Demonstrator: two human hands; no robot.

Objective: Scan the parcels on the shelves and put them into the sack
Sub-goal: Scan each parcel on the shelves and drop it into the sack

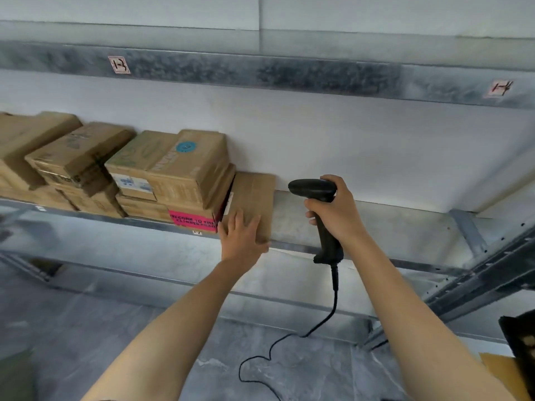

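Two hands | left hand (pixel 242 237), fingers straight, on flat brown cardboard parcel (pixel 254 192) on grey metal shelf (pixel 376 224), 9 o'clock of black corded scanner (pixel 314 188) gripped by right hand (pixel 338 211) | we'd expose its label first.

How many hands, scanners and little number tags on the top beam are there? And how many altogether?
Hands: 2, left hand and right hand
Barcode scanner: 1
Number tags on the top beam: 2
Total: 5
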